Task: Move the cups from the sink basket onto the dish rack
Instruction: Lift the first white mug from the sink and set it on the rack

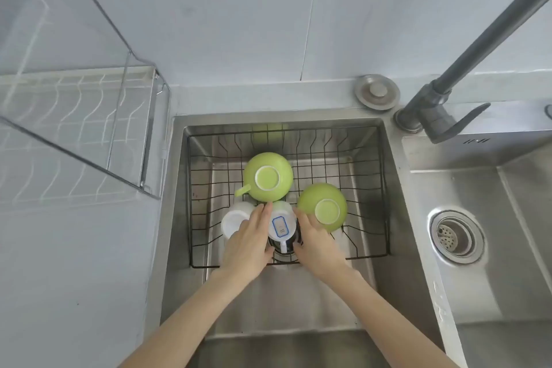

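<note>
A black wire sink basket [370, 140] sits in the left sink. Inside it, upside down, are a green cup with a handle [267, 176], a second green cup [323, 207], a white cup [236, 218] and a white cup with a blue label [280, 225]. My left hand [249, 243] lies over the plain white cup and presses the labelled cup's left side. My right hand [313, 240] presses its right side, next to the second green cup. Both hands clasp the labelled cup between them. The dish rack [89, 116] stands on the counter at the left.
A dark faucet [442, 110] rises at the back right, its spout reaching over the sinks. A round metal cap [377, 92] sits on the sink ledge. The right sink has a drain strainer [455, 237]. The rack has a clear cover [74, 48] tilted over it.
</note>
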Demonstrator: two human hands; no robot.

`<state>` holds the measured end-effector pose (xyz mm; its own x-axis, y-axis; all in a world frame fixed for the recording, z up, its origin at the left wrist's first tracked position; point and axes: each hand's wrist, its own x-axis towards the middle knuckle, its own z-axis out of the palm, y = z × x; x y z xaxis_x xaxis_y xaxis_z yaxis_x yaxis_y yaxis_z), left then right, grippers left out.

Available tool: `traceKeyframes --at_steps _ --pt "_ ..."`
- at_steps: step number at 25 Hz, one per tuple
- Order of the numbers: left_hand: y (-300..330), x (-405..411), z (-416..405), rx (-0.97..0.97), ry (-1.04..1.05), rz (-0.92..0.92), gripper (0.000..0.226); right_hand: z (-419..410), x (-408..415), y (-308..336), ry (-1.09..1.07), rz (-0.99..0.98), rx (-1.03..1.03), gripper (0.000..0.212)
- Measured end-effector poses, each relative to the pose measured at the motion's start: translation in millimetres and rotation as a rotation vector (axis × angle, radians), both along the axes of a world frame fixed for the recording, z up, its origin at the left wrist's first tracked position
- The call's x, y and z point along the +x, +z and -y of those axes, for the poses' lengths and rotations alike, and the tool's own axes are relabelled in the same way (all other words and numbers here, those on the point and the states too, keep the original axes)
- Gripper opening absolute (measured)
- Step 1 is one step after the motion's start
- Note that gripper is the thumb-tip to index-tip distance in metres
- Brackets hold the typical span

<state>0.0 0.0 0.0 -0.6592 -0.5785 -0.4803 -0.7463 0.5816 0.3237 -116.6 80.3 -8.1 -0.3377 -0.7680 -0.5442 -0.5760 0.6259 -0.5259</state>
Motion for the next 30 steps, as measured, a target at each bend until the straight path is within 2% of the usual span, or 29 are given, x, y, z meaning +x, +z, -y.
traceKeyframes --at_steps 10,16,26,30 --pt "-27 -19 4 -0.076 0.021 0.075 0.067 12 -5 -29 0.028 -0.079 -0.043 0.059" --pt "-18 -18 4 -0.029 0.058 0.045 0.062 6 -5 -29 0.004 -0.051 -0.091 0.059" --pt "34 0 -14 -0.037 0.077 -0.162 0.059 -23 2 34 0.03 -0.108 -0.221 0.055" --pt "63 16 -21 0.001 0.101 -0.335 0.061 -34 9 66 0.074 -0.134 -0.323 0.059"
